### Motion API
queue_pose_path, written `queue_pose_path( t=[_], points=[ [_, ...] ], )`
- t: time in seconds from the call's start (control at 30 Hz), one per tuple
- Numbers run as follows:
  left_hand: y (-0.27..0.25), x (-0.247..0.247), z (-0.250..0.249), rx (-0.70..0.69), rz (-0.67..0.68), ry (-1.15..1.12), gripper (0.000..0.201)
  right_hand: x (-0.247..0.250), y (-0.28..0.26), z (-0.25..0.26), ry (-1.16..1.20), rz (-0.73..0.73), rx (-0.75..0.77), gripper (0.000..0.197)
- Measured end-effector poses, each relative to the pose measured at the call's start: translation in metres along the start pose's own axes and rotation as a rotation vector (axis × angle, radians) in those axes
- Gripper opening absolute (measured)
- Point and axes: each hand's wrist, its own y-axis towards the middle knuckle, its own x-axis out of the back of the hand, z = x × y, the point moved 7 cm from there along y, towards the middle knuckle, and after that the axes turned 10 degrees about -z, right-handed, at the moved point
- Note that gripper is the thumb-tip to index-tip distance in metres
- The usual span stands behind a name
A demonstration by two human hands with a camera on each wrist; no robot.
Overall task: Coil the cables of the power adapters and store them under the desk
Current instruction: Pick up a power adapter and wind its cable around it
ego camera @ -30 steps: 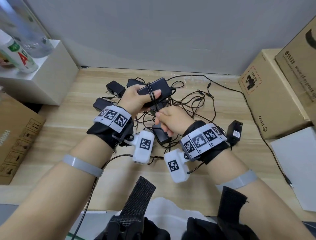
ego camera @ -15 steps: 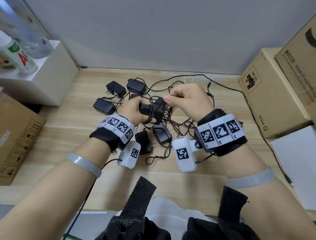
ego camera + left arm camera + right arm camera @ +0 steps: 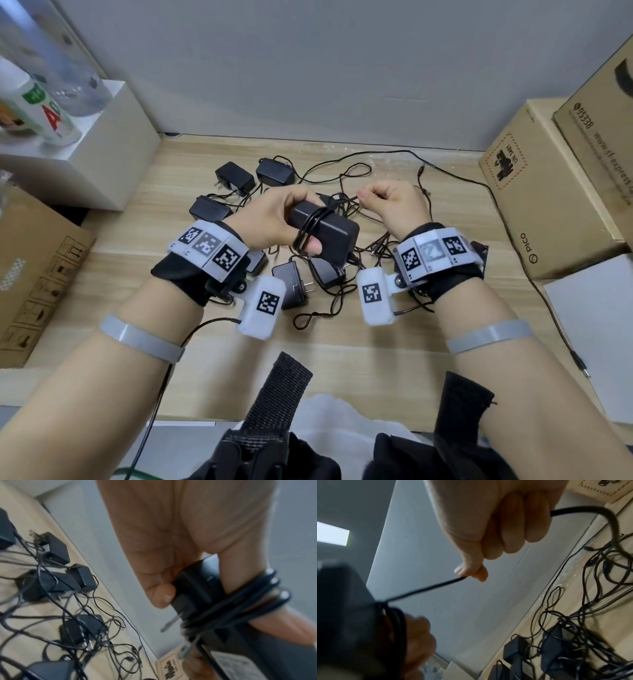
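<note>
Gripping adapter [image 3: 325, 230] in left hand [image 3: 274, 219], long axis slanting lower-right

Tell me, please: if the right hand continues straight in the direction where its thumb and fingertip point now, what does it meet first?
Probably the power adapter that the left hand grips. The right hand pinches the cable, which runs taut to the loops around that adapter. Depth is unclear.

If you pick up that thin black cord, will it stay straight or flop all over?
Probably floppy: the cable only looks straight where the right hand pulls it tight. It bends easily, wrapping the adapter held by the left hand. Loose cords curl and would likely tangle.
</note>
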Motion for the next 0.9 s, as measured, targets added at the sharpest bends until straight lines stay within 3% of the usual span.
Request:
queue_pose_path(
  t=[0.17,0.27,0.4,0.5,0.7,0.9],
  points=[
    [0.007,0.001,-0.002,-0.018,-0.135,-0.157,0.065,-0.025,-0.011,-0.003,0.012,0.119,-0.077,0.024],
    [0.012,0.007,0.003,0.009,-0.308,-0.341,0.070,-0.040,-0.023,-0.001,-0.052,0.186,-0.071,0.031],
    [0.016,0.013,0.008,0.067,-0.490,-0.426,0.042,-0.055,-0.038,0.012,-0.113,0.288,0.033,0.034],
    [0.015,0.018,0.009,0.087,-0.555,-0.355,0.032,-0.057,-0.042,0.017,-0.182,0.331,0.078,0.027],
    [0.019,0.027,0.024,0.100,-0.602,-0.045,0.040,-0.054,-0.045,0.022,-0.284,0.353,0.126,0.023],
    [0.013,0.029,0.033,0.077,-0.545,0.413,0.041,-0.030,-0.043,0.046,-0.359,0.229,0.269,0.019]
  ],
)
